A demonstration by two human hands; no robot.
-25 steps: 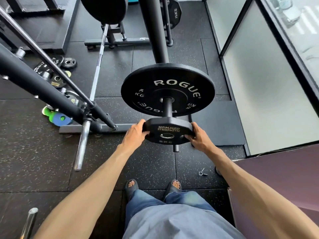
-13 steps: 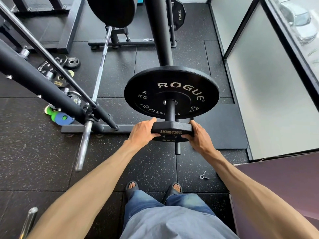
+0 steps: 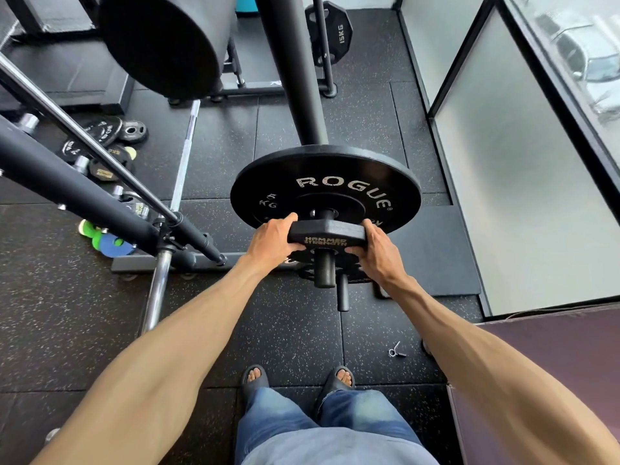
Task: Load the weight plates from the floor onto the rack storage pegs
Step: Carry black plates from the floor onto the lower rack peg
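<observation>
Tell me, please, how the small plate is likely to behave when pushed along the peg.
Probably dense and heavy for its size: both the left hand and right hand grip the small plate. It looks rigid, likely to slide without flexing. Threaded on the peg, it should not roll or tip.

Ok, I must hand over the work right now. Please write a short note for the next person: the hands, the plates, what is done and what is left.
Left hand: grips the left edge of the small Hammer Strength plate.
Right hand: grips its right edge.
Plate: on the storage peg, whose end sticks out through its hole; a gap shows between it and the Rogue plate behind.
Done: Rogue plate loaded; small plate threaded on.
Left: push the small plate back to the Rogue plate, let go, then fetch the black plates and coloured plates from the floor at the left.
</observation>
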